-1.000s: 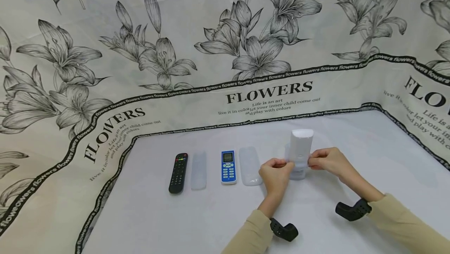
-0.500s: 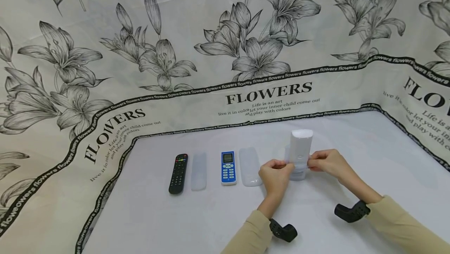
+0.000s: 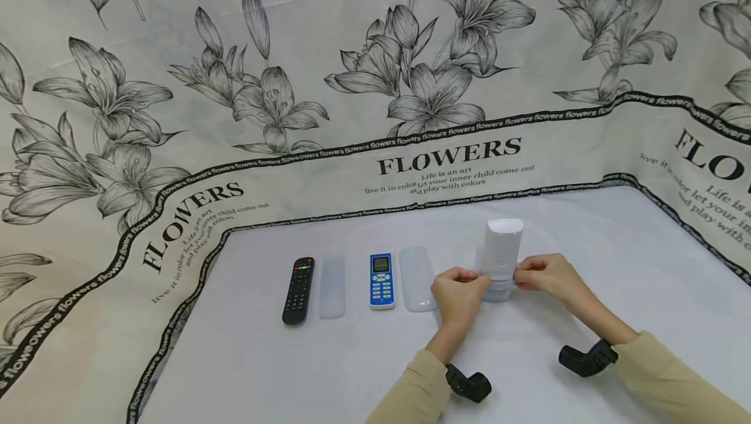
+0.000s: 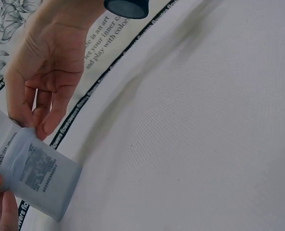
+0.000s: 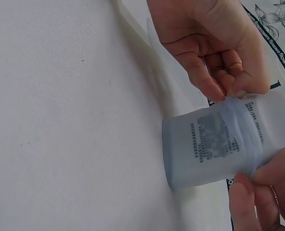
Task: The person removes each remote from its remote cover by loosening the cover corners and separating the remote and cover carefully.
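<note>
A white remote control (image 3: 503, 248) stands upright, tilted slightly, its lower end inside a translucent silicone sleeve (image 5: 183, 154). The sleeve's rim is bunched into folds around the remote. My left hand (image 3: 460, 297) pinches the folded rim on the left side between thumb and fingers. On the opposite side my right hand (image 3: 550, 278) pinches the same rim. Both wrist views show small dark print on the remote through the sleeve; part of it is blurred.
Left of the hands lie a blue and white remote (image 3: 382, 280) and a black remote (image 3: 298, 291) on the white table (image 3: 246, 359). Beside each is a flat translucent sleeve: a narrow one (image 3: 332, 287) and a wider one (image 3: 418, 280). A flower-printed cloth (image 3: 293, 182) rises behind.
My right hand has come down slightly at the sleeve's side. Both hands keep their pinch, and the white remote stands nearly as before.
</note>
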The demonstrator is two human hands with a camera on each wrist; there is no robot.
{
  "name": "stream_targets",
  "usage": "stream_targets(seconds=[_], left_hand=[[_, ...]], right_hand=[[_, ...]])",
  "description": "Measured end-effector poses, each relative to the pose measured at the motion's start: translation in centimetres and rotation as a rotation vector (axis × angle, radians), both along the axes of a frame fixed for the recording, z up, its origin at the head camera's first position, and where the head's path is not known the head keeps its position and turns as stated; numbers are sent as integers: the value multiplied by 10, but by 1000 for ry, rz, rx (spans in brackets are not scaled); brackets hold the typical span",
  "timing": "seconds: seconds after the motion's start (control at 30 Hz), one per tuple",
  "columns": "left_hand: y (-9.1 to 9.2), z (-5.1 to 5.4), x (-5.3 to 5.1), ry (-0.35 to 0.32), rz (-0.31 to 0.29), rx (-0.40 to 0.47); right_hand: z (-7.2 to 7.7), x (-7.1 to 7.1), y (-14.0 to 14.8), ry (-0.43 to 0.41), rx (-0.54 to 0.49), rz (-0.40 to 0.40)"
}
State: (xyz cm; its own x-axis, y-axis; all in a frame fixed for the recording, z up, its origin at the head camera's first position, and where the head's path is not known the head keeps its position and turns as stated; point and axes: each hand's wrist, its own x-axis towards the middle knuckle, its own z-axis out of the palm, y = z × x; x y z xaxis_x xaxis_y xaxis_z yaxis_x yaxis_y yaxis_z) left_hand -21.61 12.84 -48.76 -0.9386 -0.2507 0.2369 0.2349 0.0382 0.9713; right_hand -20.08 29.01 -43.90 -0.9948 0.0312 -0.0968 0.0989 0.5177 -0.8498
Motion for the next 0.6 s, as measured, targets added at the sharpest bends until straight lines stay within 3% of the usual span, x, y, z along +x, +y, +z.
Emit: stream_targets(seconds=[0.6], left_hand=[[0,-3,2,-3,19,-40]], right_hand=[[-5,0,0,6,12,-5]])
